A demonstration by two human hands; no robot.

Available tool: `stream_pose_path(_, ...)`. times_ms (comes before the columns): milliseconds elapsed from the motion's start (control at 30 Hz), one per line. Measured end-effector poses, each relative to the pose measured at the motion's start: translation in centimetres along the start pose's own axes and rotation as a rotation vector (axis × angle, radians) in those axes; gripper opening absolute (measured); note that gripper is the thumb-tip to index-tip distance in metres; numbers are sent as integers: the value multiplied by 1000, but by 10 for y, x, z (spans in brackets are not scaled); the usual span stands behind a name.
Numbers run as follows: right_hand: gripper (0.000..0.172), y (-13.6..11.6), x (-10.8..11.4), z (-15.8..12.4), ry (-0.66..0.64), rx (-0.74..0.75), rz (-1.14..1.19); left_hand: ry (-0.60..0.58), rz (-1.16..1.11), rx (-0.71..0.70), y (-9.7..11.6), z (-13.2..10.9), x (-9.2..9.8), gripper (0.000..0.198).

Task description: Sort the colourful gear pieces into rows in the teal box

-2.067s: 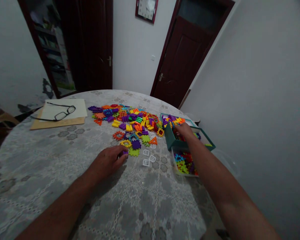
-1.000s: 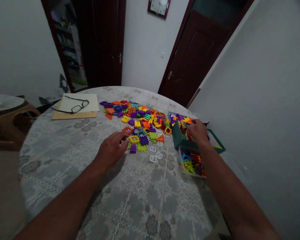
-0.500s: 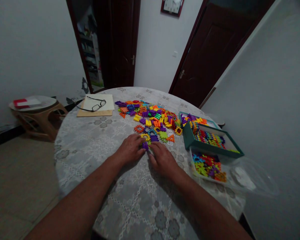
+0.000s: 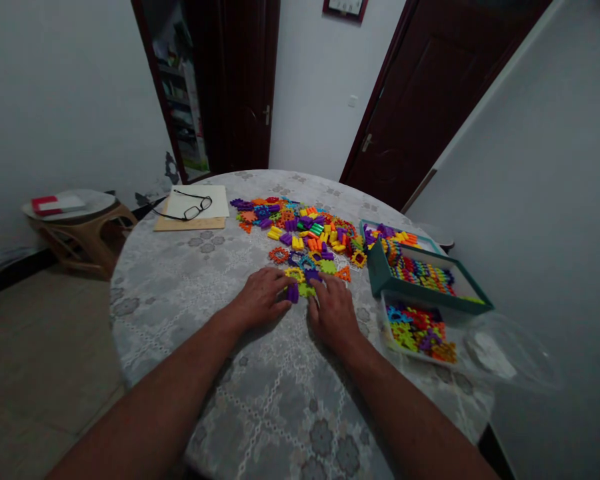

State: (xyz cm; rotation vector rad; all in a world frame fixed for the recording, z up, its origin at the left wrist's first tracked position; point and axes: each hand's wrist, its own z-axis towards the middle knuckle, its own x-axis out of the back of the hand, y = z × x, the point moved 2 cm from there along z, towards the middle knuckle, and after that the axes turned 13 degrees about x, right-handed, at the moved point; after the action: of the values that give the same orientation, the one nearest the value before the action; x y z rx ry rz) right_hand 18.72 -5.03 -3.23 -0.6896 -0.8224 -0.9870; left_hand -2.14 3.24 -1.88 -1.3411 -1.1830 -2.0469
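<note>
My left hand (image 4: pixel 263 298) rests at the near end of a small flat arrangement of plastic pieces, its thumb and index finger closed about a ridged purple connector block (image 4: pixel 293 293). Beside that block lies a lime-green gear piece (image 4: pixel 306 291), with a yellow ring-shaped gear (image 4: pixel 295 274) behind. My right hand (image 4: pixel 334 310) lies to the right, fingers extended and thumb apart. Its fingertips touch the edge of a purple gear piece (image 4: pixel 312 275) and partly cover the lime one. An orange triangular piece (image 4: pixel 343 273) lies just beyond those fingers.
A pile of colourful gears and connectors (image 4: pixel 300 227) spreads across the back of the round table. At right stand a green box (image 4: pixel 430 300) and a clear tub (image 4: pixel 387 333) holding pieces, with a clear lid (image 4: pixel 520 353). Glasses (image 4: pixel 193 212) lie on paper at left.
My right hand has slid a little right, away from the purple connector block, uncovering more of the lime gear piece. My left hand stays by the block. The view has tilted slightly downward.
</note>
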Motion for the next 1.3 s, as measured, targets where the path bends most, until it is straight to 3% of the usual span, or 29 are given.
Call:
stream_pose_path(133, 51, 4, -8, 3, -71, -60, -90, -23, 0, -20, -1, 0, -1, 49)
stream_pose_path(367, 20, 7, -14, 2, -23, -3, -12, -8, -68, -25, 1, 2, 4, 21)
stream_pose_path(467, 15, 8, -13, 3, -12, 7, 46, -1, -119, -8, 3, 2, 6, 16)
stream_pose_path(633, 26, 12, -9, 2, 119, 29, 178, 20, -174, 73, 1, 2, 11, 14)
stream_pose_path(733, 30, 13, -3, 0, 168, 27, 225, 78, -162, 210, -9, 5, 17, 15)
stream_pose_path(833, 32, 10, -1, 0, 167, 63, 269, 173, -68, 322, -21, 8, 21, 18)
stream_pose_path(1033, 39, 5, -8, 3, 118, 140, 289, 190, 118, 373, -31, 10, 13, 24)
stream_pose_path(1300, 45, 6, -4, -4, 67, 159, 305, 187, 64, 379, -31, 10, 14, 23)
